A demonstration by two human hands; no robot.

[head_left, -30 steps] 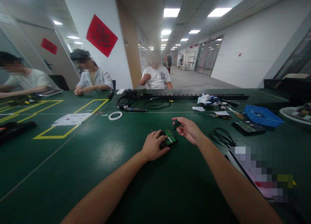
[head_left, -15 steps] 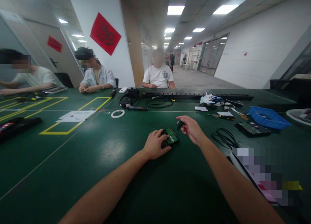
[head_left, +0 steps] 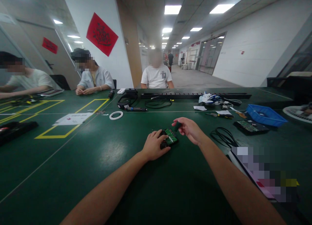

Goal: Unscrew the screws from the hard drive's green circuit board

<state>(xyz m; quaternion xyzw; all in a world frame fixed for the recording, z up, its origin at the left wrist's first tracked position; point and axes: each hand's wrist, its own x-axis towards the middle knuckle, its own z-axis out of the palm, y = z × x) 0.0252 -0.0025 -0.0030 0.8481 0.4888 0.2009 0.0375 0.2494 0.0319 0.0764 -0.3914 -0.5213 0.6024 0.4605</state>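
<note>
A small hard drive with a green circuit board (head_left: 172, 138) lies on the table, board side up. My left hand (head_left: 153, 146) grips its left part, fingers over the top and thumb along the near edge, so that part is hidden. My right hand (head_left: 189, 130) is closed round the dark handle of a screwdriver (head_left: 177, 125), held just above the drive's far right corner. I cannot make out whether the tip touches the board.
Right of my hands lie a coiled black cable (head_left: 223, 137), another drive (head_left: 251, 126) and a blue tray (head_left: 265, 115). A screwdriver (head_left: 223, 115), gloves (head_left: 210, 98) and a long black rail (head_left: 182, 95) lie farther back. Left is a white tape roll (head_left: 116, 115). People sit across the table.
The view has shifted slightly. My right hand has tilted the screwdriver handle a little toward the drive. My left hand keeps its hold on the hard drive.
</note>
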